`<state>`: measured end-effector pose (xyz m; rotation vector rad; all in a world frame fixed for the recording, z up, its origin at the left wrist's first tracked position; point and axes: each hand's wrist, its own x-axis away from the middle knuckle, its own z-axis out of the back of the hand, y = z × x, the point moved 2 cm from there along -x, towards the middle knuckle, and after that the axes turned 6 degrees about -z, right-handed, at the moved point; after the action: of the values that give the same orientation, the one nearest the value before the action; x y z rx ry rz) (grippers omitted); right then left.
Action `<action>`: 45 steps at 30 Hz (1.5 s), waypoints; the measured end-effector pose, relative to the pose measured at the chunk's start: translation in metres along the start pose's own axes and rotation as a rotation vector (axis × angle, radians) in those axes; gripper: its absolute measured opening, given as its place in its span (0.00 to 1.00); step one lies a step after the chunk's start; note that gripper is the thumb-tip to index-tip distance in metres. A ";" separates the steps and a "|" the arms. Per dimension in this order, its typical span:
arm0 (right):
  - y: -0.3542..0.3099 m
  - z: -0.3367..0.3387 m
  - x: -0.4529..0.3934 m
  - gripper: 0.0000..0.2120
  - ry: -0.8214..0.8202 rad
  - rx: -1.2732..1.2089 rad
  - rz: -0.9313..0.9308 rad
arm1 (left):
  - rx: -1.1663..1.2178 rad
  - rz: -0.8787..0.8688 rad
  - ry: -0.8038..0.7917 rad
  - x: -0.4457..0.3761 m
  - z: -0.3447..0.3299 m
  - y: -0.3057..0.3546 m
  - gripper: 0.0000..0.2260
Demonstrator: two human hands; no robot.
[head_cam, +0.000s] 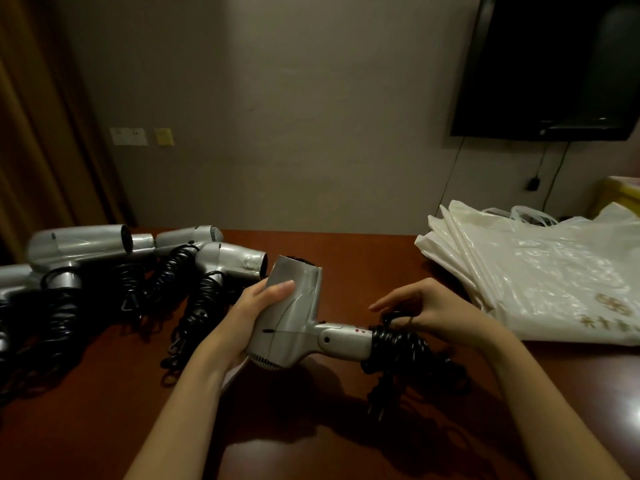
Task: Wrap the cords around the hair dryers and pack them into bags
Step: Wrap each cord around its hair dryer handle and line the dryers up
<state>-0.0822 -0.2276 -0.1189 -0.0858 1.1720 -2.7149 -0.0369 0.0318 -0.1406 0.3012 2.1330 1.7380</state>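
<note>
A silver hair dryer (294, 317) is held above the brown table (114, 393), its handle pointing right. My left hand (249, 306) grips its barrel, thumb across the top. Its black coiled cord (401, 344) is wound in loops round the end of the handle, and the rest hangs down to the table. My right hand (426, 310) pinches the cord just above the handle's end. A stack of white plastic bags (540, 271) lies on the table at the right.
Several more silver hair dryers (228, 261) with tangled black coiled cords (52, 323) lie on the left of the table. A dark television (554, 64) hangs on the wall at upper right, above a yellow bin (620, 194).
</note>
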 end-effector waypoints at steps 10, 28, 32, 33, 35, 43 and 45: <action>-0.001 0.006 0.004 0.10 0.133 -0.234 -0.098 | -0.072 -0.089 -0.028 -0.004 -0.003 -0.001 0.20; 0.009 0.010 0.006 0.11 0.245 -0.202 -0.190 | 0.018 -0.078 0.139 -0.011 0.011 -0.007 0.25; 0.021 0.019 0.006 0.15 0.396 -0.322 -0.290 | 0.143 -0.053 0.315 -0.015 0.028 -0.010 0.25; 0.021 0.019 0.006 0.15 0.397 -0.341 -0.286 | 0.158 -0.050 0.343 -0.017 0.032 -0.012 0.26; 0.015 0.015 0.004 0.15 0.398 -0.372 -0.254 | 0.141 -0.039 0.359 -0.018 0.034 -0.015 0.27; 0.006 0.010 0.007 0.16 0.333 -0.373 -0.166 | 0.161 -0.044 0.419 -0.023 0.031 -0.021 0.27; 0.007 0.011 0.008 0.16 0.346 -0.284 -0.164 | 0.124 -0.037 0.420 -0.024 0.028 -0.024 0.22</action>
<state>-0.0873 -0.2416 -0.1164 0.2736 1.7122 -2.7553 -0.0022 0.0427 -0.1654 -0.0825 2.5229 1.7730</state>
